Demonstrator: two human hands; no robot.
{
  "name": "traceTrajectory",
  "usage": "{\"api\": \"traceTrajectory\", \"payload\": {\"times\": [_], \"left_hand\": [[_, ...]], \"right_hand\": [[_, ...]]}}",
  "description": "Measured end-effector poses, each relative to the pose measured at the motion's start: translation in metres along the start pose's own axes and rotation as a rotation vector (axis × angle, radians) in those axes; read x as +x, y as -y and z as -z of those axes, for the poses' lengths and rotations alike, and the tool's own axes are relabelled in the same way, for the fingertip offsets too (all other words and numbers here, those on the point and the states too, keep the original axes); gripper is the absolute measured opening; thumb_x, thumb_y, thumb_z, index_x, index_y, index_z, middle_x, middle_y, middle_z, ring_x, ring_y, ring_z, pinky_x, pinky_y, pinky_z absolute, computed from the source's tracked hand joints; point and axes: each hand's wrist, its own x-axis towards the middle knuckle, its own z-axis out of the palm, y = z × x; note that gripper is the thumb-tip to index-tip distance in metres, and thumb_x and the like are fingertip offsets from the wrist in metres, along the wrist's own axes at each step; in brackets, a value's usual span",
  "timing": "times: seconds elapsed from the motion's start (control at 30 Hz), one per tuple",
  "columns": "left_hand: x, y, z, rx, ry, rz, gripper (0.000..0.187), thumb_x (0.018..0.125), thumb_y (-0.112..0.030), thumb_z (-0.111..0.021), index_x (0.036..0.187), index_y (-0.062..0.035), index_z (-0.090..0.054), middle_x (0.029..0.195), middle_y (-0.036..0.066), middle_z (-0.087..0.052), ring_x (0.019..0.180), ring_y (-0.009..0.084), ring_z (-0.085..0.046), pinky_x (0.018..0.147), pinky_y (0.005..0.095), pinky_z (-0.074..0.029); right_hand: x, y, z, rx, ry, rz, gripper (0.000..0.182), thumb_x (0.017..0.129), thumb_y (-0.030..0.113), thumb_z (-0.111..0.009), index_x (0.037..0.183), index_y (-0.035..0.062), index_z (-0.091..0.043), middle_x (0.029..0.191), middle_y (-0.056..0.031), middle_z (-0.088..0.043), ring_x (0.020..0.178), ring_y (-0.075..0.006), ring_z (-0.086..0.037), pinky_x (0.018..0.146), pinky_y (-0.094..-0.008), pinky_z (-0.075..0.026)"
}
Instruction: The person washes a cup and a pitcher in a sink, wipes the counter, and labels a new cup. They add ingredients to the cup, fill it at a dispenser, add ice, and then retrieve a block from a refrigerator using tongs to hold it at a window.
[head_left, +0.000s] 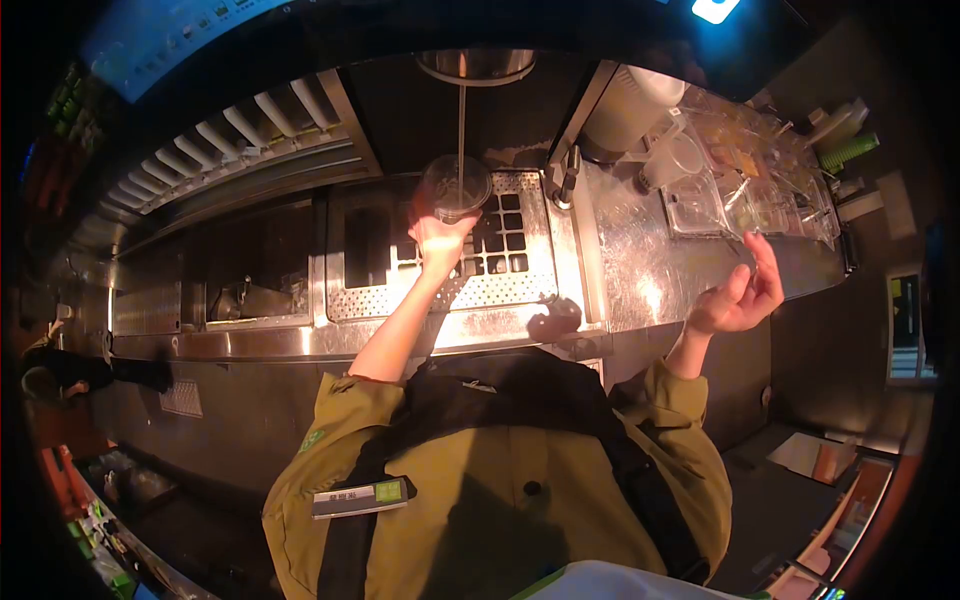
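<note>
My left hand (440, 243) is closed around a clear cup (455, 190) above the perforated metal drip tray (440, 295). A thin stream (462, 125) runs straight down into the cup from the round metal dispenser (478, 67) overhead. What fills the cup is hard to make out. My right hand (738, 298) is raised over the front edge of the steel counter (640, 270), its fingers apart and bent a little, with nothing in it. Nearest to it are clear lidded containers (695, 210) at the right of the counter.
Behind the containers stand a clear measuring jug (675, 160) and a pale pitcher (620, 115). A small black tap (567, 180) rises beside the drip tray. On the left are a row of white handles (245, 125) and a recessed sink (255, 300). Another person (60, 375) is at far left.
</note>
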Motion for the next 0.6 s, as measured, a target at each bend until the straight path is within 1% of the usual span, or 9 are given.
{"api": "traceTrajectory", "payload": {"times": [0.03, 0.07, 0.1, 0.17, 0.3, 0.37, 0.6], "left_hand": [[-0.003, 0.003, -0.001, -0.063, 0.018, 0.000, 0.083, 0.052, -0.021, -0.079, 0.120, -0.0025, -0.034, 0.115, 0.018, -0.044, 0.109, 0.0310, -0.041, 0.092, 0.0386, -0.034], [-0.005, 0.008, -0.003, -0.076, 0.010, -0.030, 0.083, 0.052, -0.020, -0.079, 0.120, -0.0021, -0.034, 0.115, 0.018, -0.043, 0.109, 0.0310, -0.041, 0.092, 0.0385, -0.034], [-0.005, 0.013, -0.005, -0.088, 0.002, -0.063, 0.083, 0.052, -0.020, -0.078, 0.120, -0.0017, -0.034, 0.115, 0.019, -0.043, 0.109, 0.0311, -0.041, 0.092, 0.0383, -0.034], [-0.009, 0.019, -0.009, -0.098, -0.025, -0.148, 0.082, 0.053, -0.019, -0.078, 0.120, -0.0007, -0.034, 0.116, 0.018, -0.042, 0.108, 0.0310, -0.041, 0.092, 0.0376, -0.033], [-0.014, 0.013, -0.006, -0.100, 0.005, -0.042, 0.082, 0.053, -0.020, -0.079, 0.120, -0.0015, -0.035, 0.116, 0.016, -0.043, 0.107, 0.0305, -0.041, 0.092, 0.0375, -0.032], [-0.016, 0.008, -0.004, -0.079, 0.016, 0.011, 0.081, 0.054, -0.021, -0.079, 0.120, -0.0018, -0.035, 0.115, 0.016, -0.044, 0.106, 0.0302, -0.041, 0.091, 0.0375, -0.032], [-0.014, 0.014, -0.007, -0.037, -0.019, -0.025, 0.081, 0.053, -0.024, -0.079, 0.119, -0.0029, -0.037, 0.112, 0.015, -0.047, 0.103, 0.0298, -0.042, 0.090, 0.0380, -0.033]], "right_hand": [[-0.008, -0.002, 0.005, -0.016, 0.014, -0.033, 0.019, 0.077, 0.002, -0.043, 0.095, -0.0006, -0.038, 0.088, -0.0212, -0.057, 0.089, -0.0293, -0.052, 0.086, -0.0428, -0.039], [-0.014, -0.004, 0.008, -0.032, 0.028, -0.067, 0.019, 0.077, 0.002, -0.043, 0.095, -0.0007, -0.038, 0.089, -0.0210, -0.057, 0.089, -0.0292, -0.052, 0.086, -0.0426, -0.039], [-0.019, -0.004, 0.009, -0.056, 0.018, -0.066, 0.018, 0.076, -0.001, -0.041, 0.094, -0.0040, -0.040, 0.090, -0.0218, -0.056, 0.088, -0.0289, -0.054, 0.085, -0.0415, -0.041], [-0.023, -0.006, 0.012, -0.072, 0.013, -0.097, 0.018, 0.077, -0.001, -0.041, 0.095, -0.0042, -0.040, 0.090, -0.0214, -0.056, 0.088, -0.0287, -0.054, 0.085, -0.0413, -0.041], [-0.028, -0.008, 0.013, -0.036, -0.020, -0.174, 0.018, 0.079, 0.003, -0.043, 0.095, -0.0033, -0.040, 0.089, -0.0195, -0.057, 0.089, -0.0279, -0.052, 0.086, -0.0422, -0.039], [-0.030, -0.008, 0.013, -0.074, 0.008, -0.161, 0.018, 0.079, 0.003, -0.044, 0.096, -0.0036, -0.040, 0.088, -0.0191, -0.056, 0.089, -0.0277, -0.052, 0.085, -0.0415, -0.040], [-0.035, -0.011, 0.013, -0.106, 0.039, -0.148, 0.018, 0.079, 0.003, -0.044, 0.096, -0.0035, -0.042, 0.088, -0.0177, -0.057, 0.088, -0.0270, -0.053, 0.085, -0.0395, -0.040]]}}
